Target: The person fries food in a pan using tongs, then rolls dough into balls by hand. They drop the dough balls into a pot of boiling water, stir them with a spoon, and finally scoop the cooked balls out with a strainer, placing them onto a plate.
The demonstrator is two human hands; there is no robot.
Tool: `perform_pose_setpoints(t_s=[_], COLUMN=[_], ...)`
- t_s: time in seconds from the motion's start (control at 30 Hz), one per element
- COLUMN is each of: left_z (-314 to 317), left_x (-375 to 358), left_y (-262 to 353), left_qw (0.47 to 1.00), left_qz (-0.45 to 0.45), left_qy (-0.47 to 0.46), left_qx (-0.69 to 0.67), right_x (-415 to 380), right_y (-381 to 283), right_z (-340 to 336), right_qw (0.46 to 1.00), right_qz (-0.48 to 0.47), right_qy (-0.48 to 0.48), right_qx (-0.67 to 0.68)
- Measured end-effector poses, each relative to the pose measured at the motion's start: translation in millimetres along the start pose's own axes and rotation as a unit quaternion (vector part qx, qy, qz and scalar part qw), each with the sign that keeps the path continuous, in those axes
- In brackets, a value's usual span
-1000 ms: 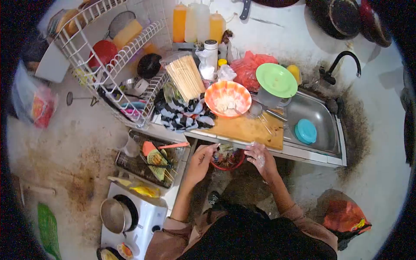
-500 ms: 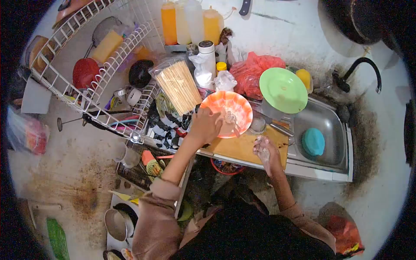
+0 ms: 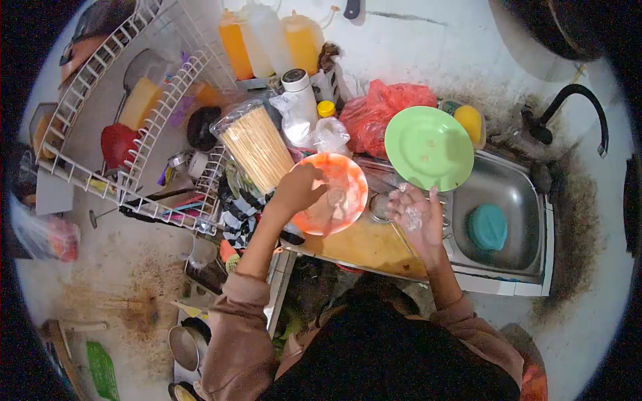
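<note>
My left hand (image 3: 298, 192) reaches over the left rim of an orange and white bowl (image 3: 361, 189). Its fingers curl down into the bowl; what they pinch, if anything, is hidden. A pale, wet mixture (image 3: 336, 199) lies in the bowl, with a clear, round-looking thing in it. Palm up, my right hand (image 3: 420, 219) is open with fingers apart, and whitish paste clings to its palm and fingertips. Just left of it, a small glass (image 3: 379, 207) stands near a wooden board (image 3: 364, 246). A light green plate (image 3: 429, 148) is just above the right hand.
A pack of wooden sticks (image 3: 257, 148) lies behind my left hand. Behind the bowl are a white flask (image 3: 299, 100) and a red plastic bag (image 3: 381, 113). A steel sink (image 3: 515, 194) holding a turquoise container (image 3: 487, 227) is at right; a white dish rack (image 3: 130, 164) stands at left.
My right hand has risen toward the green plate and turned palm up, its fingers spreading. My left hand stays at the bowl, its fingers now more curled. The whole view has shifted slightly.
</note>
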State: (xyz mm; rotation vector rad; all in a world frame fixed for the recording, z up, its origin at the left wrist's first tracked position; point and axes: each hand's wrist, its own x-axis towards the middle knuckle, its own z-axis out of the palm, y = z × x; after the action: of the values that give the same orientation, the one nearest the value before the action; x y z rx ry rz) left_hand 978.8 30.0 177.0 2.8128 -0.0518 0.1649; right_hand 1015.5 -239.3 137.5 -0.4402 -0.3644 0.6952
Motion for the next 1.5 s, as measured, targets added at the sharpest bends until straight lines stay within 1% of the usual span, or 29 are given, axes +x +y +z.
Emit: perform_pose_setpoints(t_s=[0.03,0.13,0.17,0.27,0.3,0.4,0.43,0.53,0.57,0.67,0.77,0.8,0.83,0.87,0.9,0.93,0.97,1.0,1.03,1.07,1.13,1.17,1.27,1.3,1.4,1.5], left_z=[-2,-15,-16,-17,-13,0,-1,12,13,17,9,8,6,6,8,9,10,10,10,8,5,10,25,26,23,28], left_x=[0,-12,-17,-34,-40,-53,-57,-68,-72,-82,-95,-99,-103,-106,-106,-110,-115,-120,-122,-124,-129,-131,-130,-130,-128,-128], left_y=[-1,23,33,61,67,91,104,105,106,113,114,110,106,103,102,97,92,88,86,89,102,104,107,110,118,125], left_qw=[0.997,0.971,0.964,0.937,0.914,0.862,0.854,0.904,0.931,0.919,0.913,0.901,0.888,0.873,0.824,0.845,0.865,0.884,0.902,0.897,0.882,0.869,0.861,0.835,0.841,0.858], left_qz=[-0.001,-0.020,-0.051,-0.066,-0.061,-0.055,-0.047,-0.001,0.011,-0.019,-0.048,-0.081,-0.113,-0.146,-0.148,-0.143,-0.137,-0.131,-0.069,-0.089,-0.129,-0.120,-0.112,-0.167,-0.151,-0.094], left_qy=[0.010,0.069,0.086,0.110,0.098,0.130,0.136,0.104,0.103,0.114,0.081,0.090,0.100,0.109,0.160,0.161,0.161,0.161,0.176,0.150,0.094,0.101,0.099,0.074,0.096,0.151], left_qx=[-0.070,-0.227,-0.248,-0.325,-0.388,-0.488,-0.500,-0.415,-0.351,-0.377,-0.396,-0.416,-0.435,-0.453,-0.523,-0.489,-0.455,-0.419,-0.389,-0.407,-0.443,-0.470,-0.486,-0.519,-0.510,-0.482], right_x=[4,9,11,12,12,8,7,2,1,-4,-7,-8,-10,-12,-15,-16,-18,-21,-24,-27,-35,-39,-46,-47,-48,-47], right_y=[0,-1,1,0,0,2,2,4,5,9,16,17,17,17,17,17,18,21,23,26,34,39,49,51,66,76], right_z=[2,28,26,44,43,43,43,43,44,44,32,26,24,22,20,19,22,21,20,19,22,24,42,45,45,44], right_qw=[0.999,0.991,0.986,0.982,0.981,0.982,0.982,0.982,0.983,0.989,0.997,0.999,0.998,0.999,0.999,0.999,0.998,0.994,0.988,0.980,0.940,0.912,0.843,0.835,0.870,0.903], right_qz=[0.006,0.012,0.024,0.031,0.036,0.038,0.037,0.034,0.033,0.026,0.018,0.015,0.014,0.011,0.008,0.006,-0.001,-0.009,-0.018,-0.026,-0.024,-0.022,-0.088,-0.084,-0.123,-0.101], right_qy=[-0.032,-0.010,-0.036,0.004,0.000,0.001,0.003,0.009,0.011,0.021,0.023,0.021,0.033,0.033,0.033,0.033,0.053,0.055,0.057,0.060,0.058,0.056,-0.034,-0.057,-0.043,-0.004], right_qx=[0.041,0.135,0.160,0.185,0.188,0.185,0.186,0.185,0.180,0.143,0.069,0.039,0.056,0.031,0.005,-0.021,-0.045,-0.093,-0.141,-0.190,-0.336,-0.406,-0.530,-0.541,-0.475,-0.417])
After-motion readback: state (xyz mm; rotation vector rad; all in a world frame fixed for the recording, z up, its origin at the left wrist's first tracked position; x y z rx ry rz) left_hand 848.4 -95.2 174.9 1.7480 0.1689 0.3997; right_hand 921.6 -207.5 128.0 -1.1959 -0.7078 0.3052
